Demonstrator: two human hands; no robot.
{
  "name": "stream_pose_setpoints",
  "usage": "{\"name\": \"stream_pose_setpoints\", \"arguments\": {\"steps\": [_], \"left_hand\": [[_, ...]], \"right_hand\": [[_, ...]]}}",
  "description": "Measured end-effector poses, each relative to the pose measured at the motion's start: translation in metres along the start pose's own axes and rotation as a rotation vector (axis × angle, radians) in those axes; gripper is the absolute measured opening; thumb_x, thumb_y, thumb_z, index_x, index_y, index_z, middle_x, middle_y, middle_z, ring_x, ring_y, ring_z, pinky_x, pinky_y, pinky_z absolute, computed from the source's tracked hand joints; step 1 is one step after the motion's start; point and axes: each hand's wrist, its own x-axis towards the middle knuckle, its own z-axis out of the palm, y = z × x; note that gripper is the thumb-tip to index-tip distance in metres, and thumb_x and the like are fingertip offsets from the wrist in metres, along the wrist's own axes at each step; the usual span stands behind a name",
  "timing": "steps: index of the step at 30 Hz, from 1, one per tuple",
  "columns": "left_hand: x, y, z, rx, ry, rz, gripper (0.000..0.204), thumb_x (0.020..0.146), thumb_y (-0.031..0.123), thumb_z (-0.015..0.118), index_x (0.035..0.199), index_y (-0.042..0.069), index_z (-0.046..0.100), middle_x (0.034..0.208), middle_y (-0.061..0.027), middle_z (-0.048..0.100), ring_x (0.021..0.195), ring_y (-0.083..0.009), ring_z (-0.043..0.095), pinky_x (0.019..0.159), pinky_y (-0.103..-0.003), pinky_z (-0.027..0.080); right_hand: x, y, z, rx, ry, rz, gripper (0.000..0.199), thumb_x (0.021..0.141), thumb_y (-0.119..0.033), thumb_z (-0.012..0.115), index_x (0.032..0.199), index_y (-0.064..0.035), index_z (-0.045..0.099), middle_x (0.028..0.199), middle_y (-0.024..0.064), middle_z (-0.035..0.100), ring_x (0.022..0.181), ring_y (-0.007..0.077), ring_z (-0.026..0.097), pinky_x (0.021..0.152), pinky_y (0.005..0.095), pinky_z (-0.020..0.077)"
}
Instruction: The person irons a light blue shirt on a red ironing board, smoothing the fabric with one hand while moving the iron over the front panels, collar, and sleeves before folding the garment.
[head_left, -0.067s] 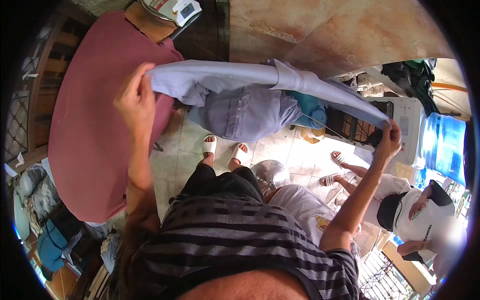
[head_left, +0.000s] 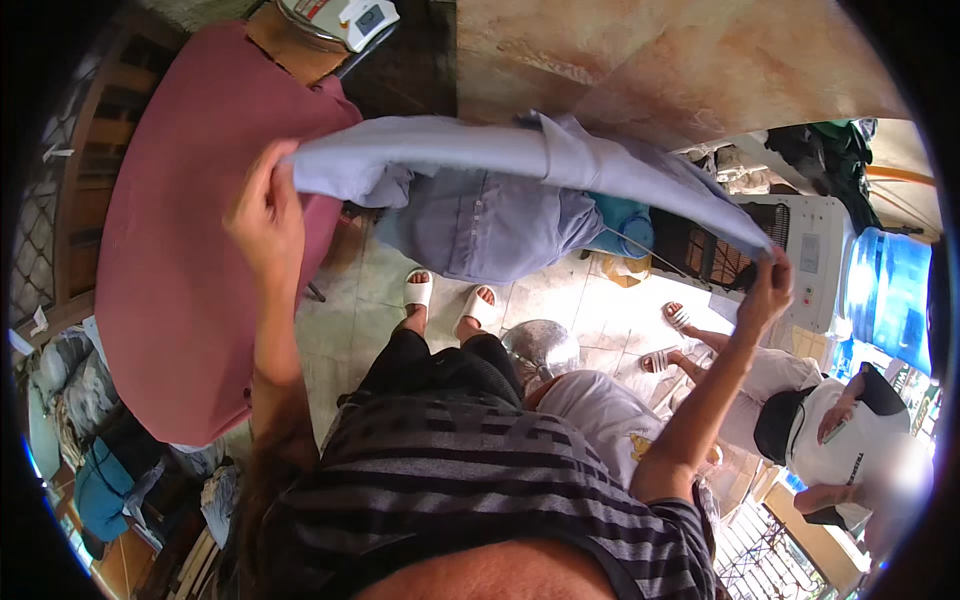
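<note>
- While both hands are raised and spread wide, a blue-grey garment [head_left: 490,150] stretches between them in a long band, bowed away from the wearer, with a folded flap standing up near its middle.
- At the band's left end, the left hand [head_left: 268,205] has thumb and fingers pinched together on the cloth; nearly all the fabric lies to the right of this grip.
- At the opposite end, the right hand [head_left: 768,290] is closed on the narrowing corner, so the cloth runs leftward from that grip; the exact finger placement is too small to tell.
- Just below the band in view hangs buttoned cloth [head_left: 500,230] of the same colour, between the two grips and touched by neither; whether it is part of the same piece, I cannot tell.
- Left of the garment spreads a maroon-covered table [head_left: 180,250], seen behind the left hand.
- Near the right hand is a white appliance [head_left: 815,265] with a dark grille, beside a translucent blue container [head_left: 888,290].
- Below the cloth, white slides [head_left: 418,290] are on the wearer's feet, near a shiny metal vessel [head_left: 540,350].
- Farther right, a co-worker [head_left: 825,425] wears a white top.
</note>
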Motion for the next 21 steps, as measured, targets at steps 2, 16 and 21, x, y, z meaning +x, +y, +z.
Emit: {"name": "stream_pose_setpoints", "arguments": {"steps": [2,16,21], "left_hand": [[-0.046,-0.017,-0.005,-0.195,-0.087,-0.289,0.017,0.097,-0.001,0.055,0.109,0.002,0.067,0.086,-0.0028,0.070,0.071,-0.0112,0.066,0.058,-0.026,0.049],[-0.266,-0.255,0.108,-0.584,0.050,-1.349,0.038,0.087,-0.002,0.071,0.121,0.009,0.060,0.116,-0.0051,0.063,0.105,-0.0205,0.061,0.085,-0.037,0.053],[-0.265,-0.246,0.094,-0.618,-0.038,-1.286,0.029,0.086,-0.004,0.070,0.110,0.010,0.062,0.105,-0.0032,0.065,0.103,-0.0180,0.063,0.088,-0.036,0.054]], "right_hand": [[-0.035,0.057,0.007,0.168,-0.029,0.071,0.020,0.089,-0.002,0.069,0.109,0.0014,0.066,0.105,0.0079,0.067,0.096,0.0158,0.061,0.089,0.0301,0.0489],[-0.194,0.245,0.090,-0.408,-0.442,0.314,0.017,0.087,-0.013,0.073,0.099,-0.0026,0.074,0.095,0.0071,0.074,0.086,0.0169,0.067,0.079,0.0307,0.0520],[-0.177,0.213,0.078,-0.382,-0.438,0.368,0.019,0.088,-0.012,0.073,0.103,-0.0020,0.072,0.097,0.0070,0.074,0.085,0.0151,0.065,0.077,0.0303,0.0507]]}}
